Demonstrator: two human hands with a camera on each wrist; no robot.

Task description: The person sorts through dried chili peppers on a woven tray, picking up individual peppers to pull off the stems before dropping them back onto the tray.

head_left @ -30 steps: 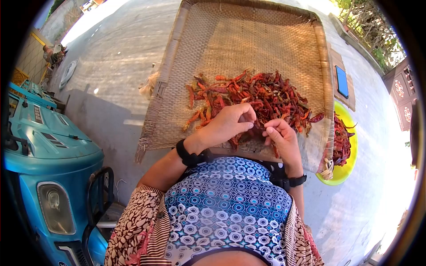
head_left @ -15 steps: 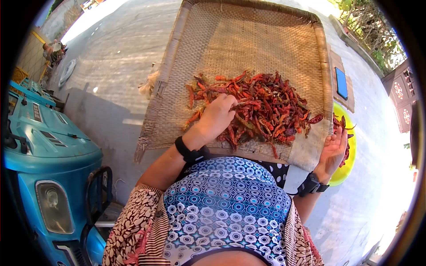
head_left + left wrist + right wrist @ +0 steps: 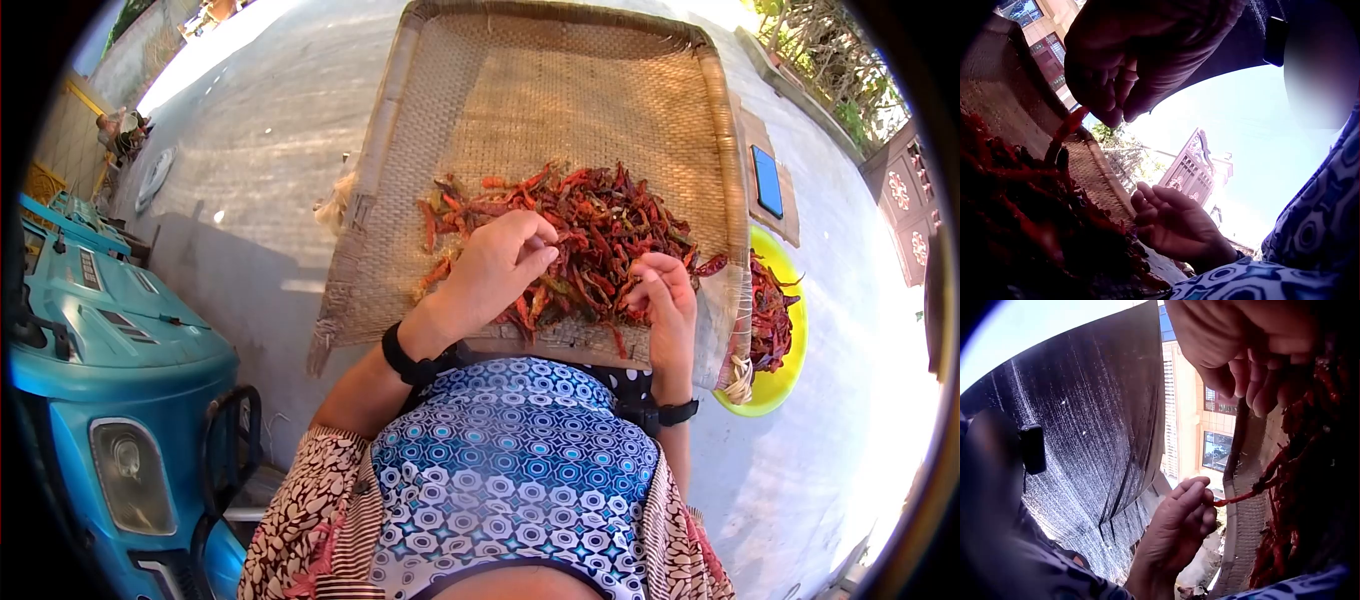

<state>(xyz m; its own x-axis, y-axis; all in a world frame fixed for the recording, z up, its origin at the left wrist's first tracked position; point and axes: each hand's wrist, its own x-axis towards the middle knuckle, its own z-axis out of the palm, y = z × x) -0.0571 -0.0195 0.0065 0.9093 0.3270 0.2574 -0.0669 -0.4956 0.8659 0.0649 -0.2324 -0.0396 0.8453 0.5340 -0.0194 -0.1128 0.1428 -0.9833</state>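
Note:
Dried red chilies lie heaped on a woven tray. Over the near left part of the heap, my left hand pinches a thin red chili, which shows at its fingertips in the left wrist view and the right wrist view. My right hand is above the heap's near right part, apart from the left. Its fingers are loosely bent, and nothing shows between them in the left wrist view, where the hand appears low in the middle.
Right of the tray stands a yellow-green bowl holding red chilies. A phone lies on a board beyond it. A blue vehicle stands at the left, and a person is at the far left.
My right hand went from beside the left out to the bowl, then came back over the heap. My left hand moved from near the right one onto the heap, and its fingers now pinch a chili.

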